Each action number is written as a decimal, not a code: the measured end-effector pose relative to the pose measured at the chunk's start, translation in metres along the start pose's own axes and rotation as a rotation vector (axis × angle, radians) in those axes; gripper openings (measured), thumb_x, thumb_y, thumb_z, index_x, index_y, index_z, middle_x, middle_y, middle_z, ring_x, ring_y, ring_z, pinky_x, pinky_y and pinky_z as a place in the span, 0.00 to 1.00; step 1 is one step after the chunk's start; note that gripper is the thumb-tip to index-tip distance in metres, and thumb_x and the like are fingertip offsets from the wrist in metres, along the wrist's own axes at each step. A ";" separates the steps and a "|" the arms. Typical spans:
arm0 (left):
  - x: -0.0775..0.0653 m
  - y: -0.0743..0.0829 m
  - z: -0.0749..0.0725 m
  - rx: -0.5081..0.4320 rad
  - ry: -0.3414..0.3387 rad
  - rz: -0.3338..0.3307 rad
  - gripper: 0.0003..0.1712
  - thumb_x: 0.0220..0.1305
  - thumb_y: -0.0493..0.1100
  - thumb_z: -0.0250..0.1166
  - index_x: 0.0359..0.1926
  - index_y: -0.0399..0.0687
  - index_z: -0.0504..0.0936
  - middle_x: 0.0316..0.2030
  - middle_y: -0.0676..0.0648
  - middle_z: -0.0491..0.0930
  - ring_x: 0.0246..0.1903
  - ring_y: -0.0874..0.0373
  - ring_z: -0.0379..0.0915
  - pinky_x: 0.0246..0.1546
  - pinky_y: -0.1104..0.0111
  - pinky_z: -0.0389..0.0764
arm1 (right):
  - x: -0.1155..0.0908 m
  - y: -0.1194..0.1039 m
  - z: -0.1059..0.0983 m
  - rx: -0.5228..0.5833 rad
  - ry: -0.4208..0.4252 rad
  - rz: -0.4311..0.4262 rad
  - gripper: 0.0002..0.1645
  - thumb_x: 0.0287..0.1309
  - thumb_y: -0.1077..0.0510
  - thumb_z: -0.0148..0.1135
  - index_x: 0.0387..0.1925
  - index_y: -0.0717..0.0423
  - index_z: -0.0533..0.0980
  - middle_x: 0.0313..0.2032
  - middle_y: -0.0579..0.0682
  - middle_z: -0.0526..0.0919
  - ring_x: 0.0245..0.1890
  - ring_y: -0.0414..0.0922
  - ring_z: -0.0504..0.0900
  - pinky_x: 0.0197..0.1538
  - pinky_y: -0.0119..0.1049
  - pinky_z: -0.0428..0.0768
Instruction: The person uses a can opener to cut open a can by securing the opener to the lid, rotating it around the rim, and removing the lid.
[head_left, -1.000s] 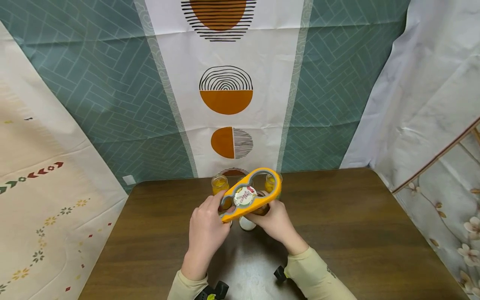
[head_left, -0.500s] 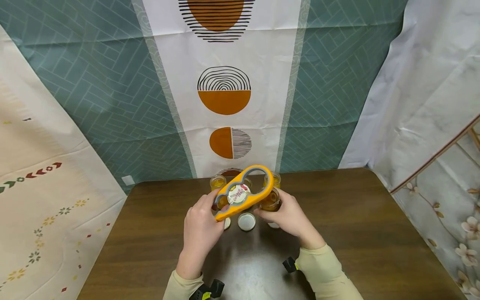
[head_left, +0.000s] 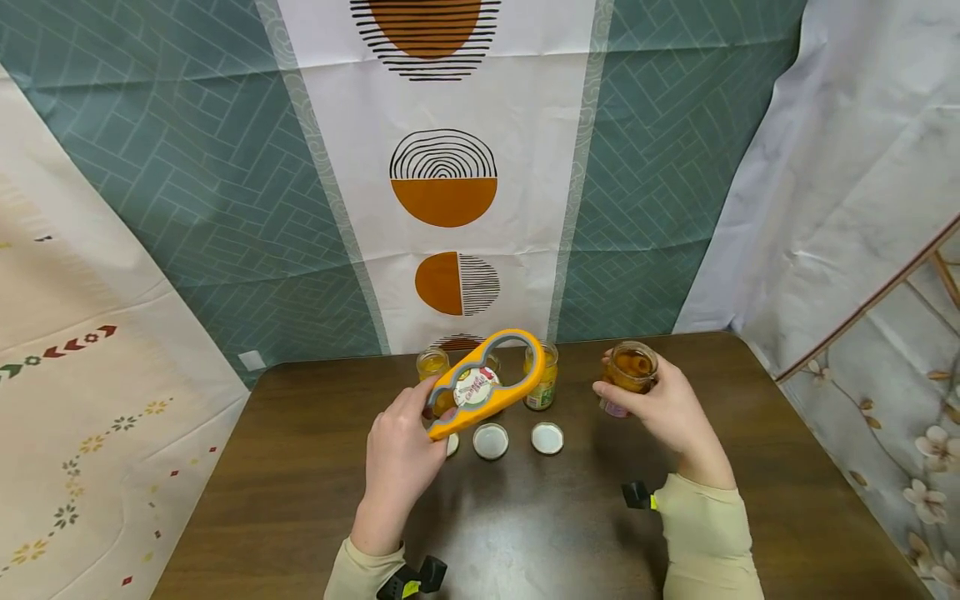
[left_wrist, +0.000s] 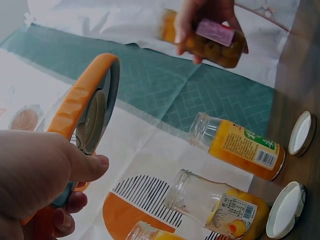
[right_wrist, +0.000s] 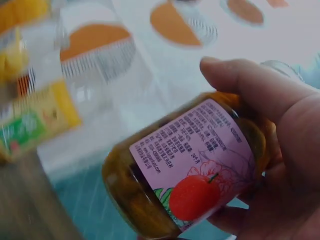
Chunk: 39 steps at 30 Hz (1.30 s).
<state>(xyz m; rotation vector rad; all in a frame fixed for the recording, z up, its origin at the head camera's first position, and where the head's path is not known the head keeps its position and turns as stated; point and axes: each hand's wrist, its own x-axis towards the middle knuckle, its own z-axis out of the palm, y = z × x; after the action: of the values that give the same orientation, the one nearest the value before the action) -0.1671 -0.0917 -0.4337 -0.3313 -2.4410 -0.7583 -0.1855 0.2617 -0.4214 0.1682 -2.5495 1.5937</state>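
Observation:
My left hand [head_left: 405, 446] grips one end of an orange-and-grey jar opener [head_left: 486, 412], held up over the table. A printed lid [head_left: 476, 386] sits inside the opener's grey inner edge. My right hand [head_left: 671, 408] holds a lidless glass jar [head_left: 630, 367] of brownish fruit on the right side. In the right wrist view that jar's pink label [right_wrist: 192, 160] shows a red fruit, with my thumb and fingers curled round the glass. Behind the opener stand an open jar with a green-and-yellow label [head_left: 542, 390], another at left [head_left: 432, 363], and a partly hidden one between.
White lids lie in a row on the brown table [head_left: 300, 500]: one in the middle [head_left: 491, 442], one at right [head_left: 547, 438], and one partly hidden by my left hand [head_left: 452, 444]. A patterned cloth wall [head_left: 300, 208] rises behind the table's back edge.
My right hand has carried the brown-fruit jar away from the opener to the right. The lid stays in the opener, which has moved slightly left. The right table lid now shows fully.

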 end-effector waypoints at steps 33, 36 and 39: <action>-0.006 -0.002 -0.001 0.012 -0.014 0.029 0.32 0.49 0.39 0.87 0.56 0.39 0.87 0.30 0.48 0.82 0.24 0.56 0.76 0.28 0.61 0.75 | 0.038 0.093 0.058 -0.106 0.180 0.287 0.44 0.58 0.32 0.77 0.63 0.56 0.74 0.54 0.62 0.84 0.55 0.61 0.81 0.60 0.59 0.77; -0.006 -0.002 0.000 0.013 -0.016 0.021 0.33 0.49 0.40 0.87 0.57 0.39 0.87 0.31 0.48 0.82 0.25 0.56 0.77 0.28 0.60 0.76 | 0.039 0.095 0.059 -0.106 0.175 0.290 0.46 0.59 0.30 0.75 0.64 0.56 0.71 0.54 0.63 0.83 0.55 0.61 0.81 0.62 0.59 0.76; -0.004 -0.001 0.001 0.013 -0.013 0.020 0.33 0.49 0.40 0.87 0.57 0.39 0.87 0.31 0.48 0.82 0.26 0.56 0.77 0.29 0.60 0.76 | 0.042 0.096 0.059 -0.101 0.166 0.290 0.50 0.61 0.30 0.73 0.69 0.58 0.68 0.57 0.66 0.82 0.60 0.64 0.79 0.65 0.62 0.74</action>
<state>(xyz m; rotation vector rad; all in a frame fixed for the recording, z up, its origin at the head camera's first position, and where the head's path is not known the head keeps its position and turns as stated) -0.1646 -0.0922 -0.4375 -0.3556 -2.4503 -0.7333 -0.2451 0.2500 -0.5252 -0.3448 -2.6057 1.4877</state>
